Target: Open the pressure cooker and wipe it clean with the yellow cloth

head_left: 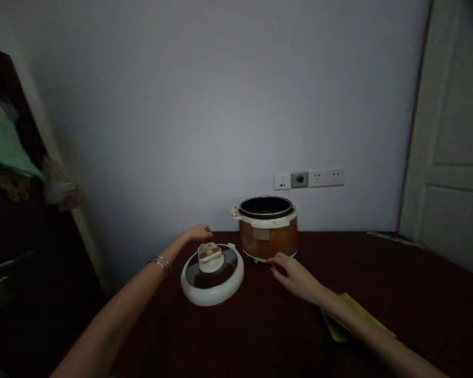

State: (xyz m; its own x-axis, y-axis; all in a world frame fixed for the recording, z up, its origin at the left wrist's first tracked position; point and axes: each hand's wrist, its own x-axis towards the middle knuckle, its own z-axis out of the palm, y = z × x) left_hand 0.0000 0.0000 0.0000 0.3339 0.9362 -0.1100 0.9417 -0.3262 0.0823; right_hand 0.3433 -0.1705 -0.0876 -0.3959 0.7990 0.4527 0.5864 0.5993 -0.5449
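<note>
- The yellow cloth (pixel 355 317), lying nearest under the right forearm, could be dragged along the table (pixel 299 336) if that arm sweeps low.
- The lid (pixel 211 289) lies handle up, left of the cooker; the left forearm passes close beside it, so a careless pull back could knock it askew.
- The cooker (pixel 270 239) stands upright and uncovered near the wall (pixel 228 105); a one-sided push or lift at its base could tilt it and shift the inner pot (pixel 266 212), which seems to sit loose.
- Right hand (pixel 297 275): fingers bent, thumb a little apart from them, tips at the cooker's lower front edge. Whether they grip it, merely touch it or stop just short, I cannot tell.
- Left hand (pixel 199 232): farther out, beyond the lid's handle (pixel 211 258), fingers loosely curled. No held object shows, but the blur and angle hide how far they are closed.
</note>
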